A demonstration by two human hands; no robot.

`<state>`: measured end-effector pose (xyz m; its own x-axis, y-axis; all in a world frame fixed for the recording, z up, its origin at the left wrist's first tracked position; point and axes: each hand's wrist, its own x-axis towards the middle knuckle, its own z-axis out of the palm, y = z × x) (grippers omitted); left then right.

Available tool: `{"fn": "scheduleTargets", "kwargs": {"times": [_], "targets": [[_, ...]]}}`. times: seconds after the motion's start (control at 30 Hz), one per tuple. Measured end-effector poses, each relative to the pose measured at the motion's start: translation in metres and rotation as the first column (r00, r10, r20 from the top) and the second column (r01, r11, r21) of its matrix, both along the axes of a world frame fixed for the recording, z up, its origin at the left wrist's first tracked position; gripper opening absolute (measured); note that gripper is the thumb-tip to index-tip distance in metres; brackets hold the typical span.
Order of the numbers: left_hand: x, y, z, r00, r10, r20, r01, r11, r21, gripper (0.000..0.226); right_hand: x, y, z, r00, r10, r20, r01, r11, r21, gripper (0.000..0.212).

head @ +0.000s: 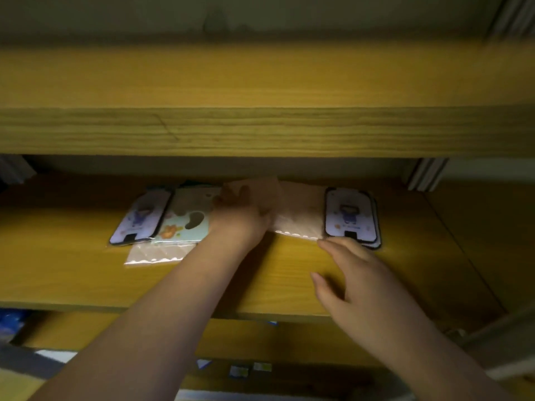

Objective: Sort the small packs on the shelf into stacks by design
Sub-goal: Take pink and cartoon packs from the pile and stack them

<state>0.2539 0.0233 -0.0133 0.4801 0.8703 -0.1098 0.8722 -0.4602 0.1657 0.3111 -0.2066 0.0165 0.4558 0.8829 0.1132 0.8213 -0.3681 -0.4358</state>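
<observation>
Right hand point(351, 280) open on shelf point(86, 273); my left hand point(246, 215) grips beige pack point(298, 218). Light, slippery film; pinch edge.

Single view, from camera on my head. Looks forward and down into wooden shelf point(289, 273), close range, my forearms entering from bottom edge. Upper shelf board point(260, 131) fills top half, blocks back of compartment. Wide angle bends board edges. Lower shelf level peeks below front lip. Picture dim, soft with blur. No second view to overlap.
</observation>
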Motion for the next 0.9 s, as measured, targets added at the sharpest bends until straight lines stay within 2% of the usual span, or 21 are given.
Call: {"fn": "scheduleTargets", "kwargs": {"times": [0.07,0.1,0.13,0.2,0.27,0.33,0.43,0.5,0.57,0.6,0.67,0.73,0.83,0.9], "targets": [[-0.004,0.009,0.005,0.984,0.038,0.172,-0.014,0.990,-0.138,0.099,-0.006,0.003,-0.003,0.999,-0.024,-0.031,0.023,1.000,-0.012,0.060],[-0.006,0.011,0.010,0.962,0.072,0.264,-0.009,0.973,-0.232,0.098,-0.010,0.005,-0.005,0.999,-0.030,-0.036,0.029,0.999,-0.020,0.061],[-0.007,0.012,0.014,0.952,0.089,0.291,-0.005,0.961,-0.278,0.090,-0.013,0.007,-0.006,0.999,-0.027,-0.025,0.026,0.999,-0.026,0.060],[-0.009,0.014,0.021,0.971,0.046,0.234,0.016,0.967,-0.255,0.072,-0.020,0.011,-0.008,1.000,-0.015,0.000,0.015,1.000,-0.024,0.059],[-0.010,0.020,0.024,0.986,0.006,0.168,0.023,0.986,-0.167,0.069,-0.025,0.016,-0.011,1.000,-0.011,0.010,0.011,1.000,-0.019,0.057],[-0.008,0.022,0.026,0.987,0.023,0.162,0.002,0.988,-0.156,0.076,-0.028,0.019,-0.012,1.000,-0.008,0.023,0.009,1.000,-0.010,0.057],[-0.008,0.011,0.027,0.989,0.031,0.145,0.002,0.976,-0.217,0.104,-0.030,0.025,-0.013,1.000,0.007,0.016,-0.007,1.000,0.002,0.057],[-0.002,0.003,0.020,0.998,-0.006,0.057,0.020,0.969,-0.247,0.119,-0.029,0.028,-0.012,1.000,0.012,0.019,-0.013,1.000,0.018,0.056],[0.002,-0.003,0.018,0.998,-0.026,-0.050,0.015,0.976,-0.217,0.117,-0.027,0.030,-0.009,1.000,0.010,0.022,-0.011,0.999,0.037,0.056],[0.005,-0.003,0.018,0.999,-0.019,-0.050,0.008,0.978,-0.208,0.112,-0.026,0.031,-0.008,1.000,0.006,0.024,-0.007,0.999,0.045,0.055],[0.007,-0.008,0.027,0.998,-0.039,0.045,0.048,0.973,-0.224,0.101,-0.021,0.031,-0.007,1.000,-0.009,0.022,0.008,0.998,0.058,0.055],[0.007,-0.006,0.027,0.992,-0.028,0.125,0.058,0.968,-0.245,0.110,-0.015,0.029,-0.007,1.000,-0.023,0.008,0.023,0.997,0.070,0.054],[0.005,0.006,0.022,0.992,-0.022,0.128,0.048,0.979,-0.201,0.128,-0.007,0.024,-0.009,0.999,-0.040,-0.003,0.040,0.997,0.060,0.054],[0.002,0.014,0.024,0.990,-0.008,0.144,0.037,0.979,-0.200,0.131,-0.003,0.020,-0.011,0.999,-0.048,-0.001,0.048,0.997,0.057,0.054]]}}
